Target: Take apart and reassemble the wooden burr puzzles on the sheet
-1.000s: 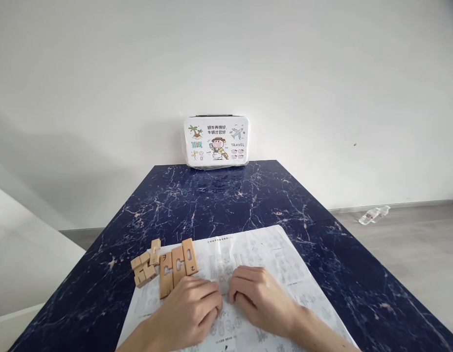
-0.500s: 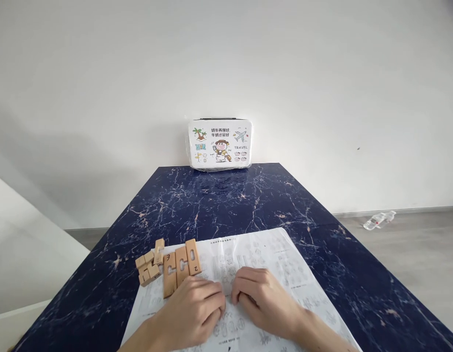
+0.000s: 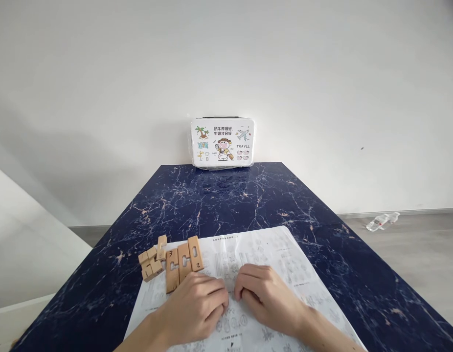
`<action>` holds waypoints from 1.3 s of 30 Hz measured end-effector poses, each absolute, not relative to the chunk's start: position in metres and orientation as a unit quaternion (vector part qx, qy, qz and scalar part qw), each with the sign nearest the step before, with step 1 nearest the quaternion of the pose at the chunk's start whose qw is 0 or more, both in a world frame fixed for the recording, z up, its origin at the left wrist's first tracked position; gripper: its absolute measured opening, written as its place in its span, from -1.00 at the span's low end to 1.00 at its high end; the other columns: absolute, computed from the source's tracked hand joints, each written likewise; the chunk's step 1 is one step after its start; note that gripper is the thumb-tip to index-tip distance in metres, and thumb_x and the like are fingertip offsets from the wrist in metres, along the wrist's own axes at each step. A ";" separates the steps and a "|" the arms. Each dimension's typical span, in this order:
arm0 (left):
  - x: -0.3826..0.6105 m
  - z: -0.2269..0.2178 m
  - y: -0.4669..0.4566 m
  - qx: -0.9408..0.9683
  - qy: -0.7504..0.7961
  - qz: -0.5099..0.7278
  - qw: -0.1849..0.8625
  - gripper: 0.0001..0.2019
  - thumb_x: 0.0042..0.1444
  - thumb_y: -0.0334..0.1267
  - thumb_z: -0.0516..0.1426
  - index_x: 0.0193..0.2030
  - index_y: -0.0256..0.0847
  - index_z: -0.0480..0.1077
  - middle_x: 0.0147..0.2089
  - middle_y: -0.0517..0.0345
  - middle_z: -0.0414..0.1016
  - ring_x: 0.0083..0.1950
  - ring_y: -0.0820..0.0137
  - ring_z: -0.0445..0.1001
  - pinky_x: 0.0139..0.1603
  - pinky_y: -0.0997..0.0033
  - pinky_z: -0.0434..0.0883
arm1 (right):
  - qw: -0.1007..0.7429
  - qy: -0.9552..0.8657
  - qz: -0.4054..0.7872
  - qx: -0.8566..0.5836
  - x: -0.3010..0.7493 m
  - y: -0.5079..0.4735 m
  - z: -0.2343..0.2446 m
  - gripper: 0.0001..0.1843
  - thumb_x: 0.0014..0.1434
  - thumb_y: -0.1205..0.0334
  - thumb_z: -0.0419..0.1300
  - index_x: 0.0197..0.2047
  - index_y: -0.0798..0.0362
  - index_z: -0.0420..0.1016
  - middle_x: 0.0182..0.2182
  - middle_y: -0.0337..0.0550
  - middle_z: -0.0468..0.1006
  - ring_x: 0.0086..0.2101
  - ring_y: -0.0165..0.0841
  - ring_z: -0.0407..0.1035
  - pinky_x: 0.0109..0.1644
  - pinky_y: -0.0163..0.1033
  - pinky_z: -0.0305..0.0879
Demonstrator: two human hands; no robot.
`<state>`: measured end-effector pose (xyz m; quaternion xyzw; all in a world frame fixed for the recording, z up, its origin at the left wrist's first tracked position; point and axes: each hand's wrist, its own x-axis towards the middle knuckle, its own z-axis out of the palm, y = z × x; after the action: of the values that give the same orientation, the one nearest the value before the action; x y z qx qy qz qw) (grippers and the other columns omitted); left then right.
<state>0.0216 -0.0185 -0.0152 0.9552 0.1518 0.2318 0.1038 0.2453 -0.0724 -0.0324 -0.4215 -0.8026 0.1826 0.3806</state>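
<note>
My left hand (image 3: 197, 308) rests on a printed sheet (image 3: 281, 259), its fingers curled and closed with nothing visible in them. Opposite it, a short gap away, my right hand (image 3: 268, 298) also lies on the sheet, fingers bent inward and thumb tucked below. Just beyond my left hand are flat notched wooden puzzle pieces (image 3: 184, 259) in a row, some with handwritten numbers; the nearer ends are partly hidden by the hand. Left of these, smaller wooden blocks (image 3: 150, 264) sit clustered at the sheet's edge, with one notched piece (image 3: 161, 247) beside them.
The sheet lies on a dark blue marble-patterned table (image 3: 219, 205). At its far end a white case (image 3: 223, 143) with cartoon prints, wrapped in clear plastic, stands against the wall (image 3: 307, 78). Clear plastic bottles (image 3: 382, 221) lie on the floor at right.
The view has shifted slightly, so everything sits a little farther right. Both hands hold the same pose on the sheet, and the wooden pieces keep their arrangement.
</note>
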 end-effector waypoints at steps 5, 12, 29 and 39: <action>0.021 -0.017 -0.019 0.955 0.148 0.235 0.104 -0.72 0.28 -0.55 -0.04 -0.38 -0.18 0.34 -0.45 0.25 0.45 -0.49 0.43 0.33 -0.36 0.34 0.28 | 0.384 -0.800 0.187 -0.422 0.245 -0.073 -0.031 -0.68 0.21 0.51 0.00 -0.34 -0.02 0.51 -0.40 -0.22 0.56 -0.41 -0.36 0.42 -0.32 -0.24 0.32; 0.021 -0.017 -0.019 0.957 0.153 0.229 0.096 -0.72 0.26 -0.56 -0.01 -0.39 -0.19 0.37 -0.44 0.23 0.48 -0.49 0.44 0.35 -0.36 0.35 0.31 | 0.378 -0.802 0.186 -0.423 0.246 -0.073 -0.032 -0.67 0.22 0.51 0.00 -0.34 -0.02 0.51 -0.40 -0.22 0.56 -0.42 -0.36 0.42 -0.32 -0.25 0.31; 0.021 -0.017 -0.018 0.955 0.146 0.236 0.108 -0.73 0.27 -0.55 -0.04 -0.37 -0.18 0.33 -0.43 0.25 0.47 -0.48 0.43 0.33 -0.36 0.34 0.23 | 0.392 -0.797 0.193 -0.418 0.246 -0.074 -0.032 -0.69 0.20 0.51 0.01 -0.35 -0.01 0.50 -0.40 -0.23 0.55 -0.42 -0.36 0.40 -0.31 -0.25 0.28; 0.021 -0.010 -0.016 0.947 0.135 0.283 0.073 -0.72 0.29 -0.58 -0.01 -0.37 -0.18 0.32 -0.44 0.27 0.43 -0.47 0.44 0.29 -0.40 0.36 0.23 | 0.389 -0.792 0.212 -0.419 0.247 -0.074 -0.035 -0.69 0.20 0.53 0.02 -0.34 0.00 0.51 -0.39 -0.23 0.56 -0.40 -0.38 0.40 -0.30 -0.27 0.27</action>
<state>0.0213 -0.0164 -0.0095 0.9468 0.1347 0.2831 0.0727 0.2465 -0.0735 -0.0350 -0.4193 -0.7924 0.2118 0.3892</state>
